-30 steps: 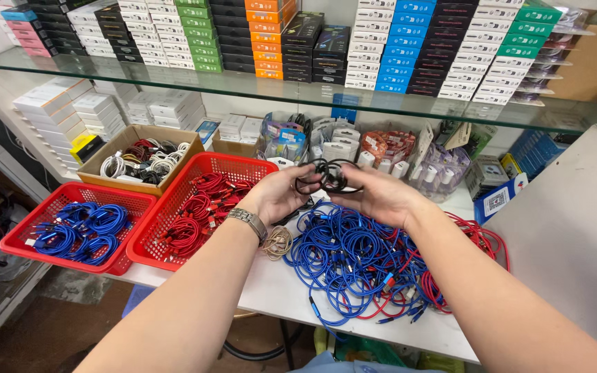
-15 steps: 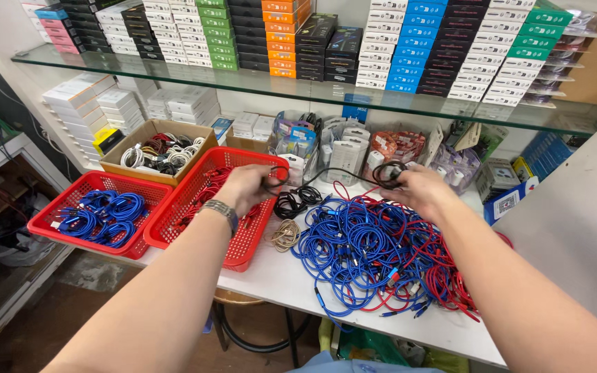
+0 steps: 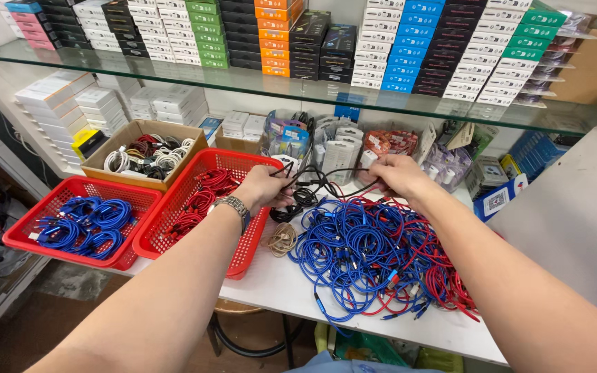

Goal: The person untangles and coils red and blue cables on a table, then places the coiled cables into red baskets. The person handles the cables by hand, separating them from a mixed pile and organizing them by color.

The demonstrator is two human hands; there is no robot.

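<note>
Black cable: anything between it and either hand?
No. Both hands already hold the black cable: left hand at one end, right hand at the other, cable stretched between them above the blue cable pile.

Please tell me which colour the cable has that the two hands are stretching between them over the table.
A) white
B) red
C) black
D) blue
C: the left hand and the right hand each hold one part of a black cable, which runs between them above the blue and red pile.
</note>
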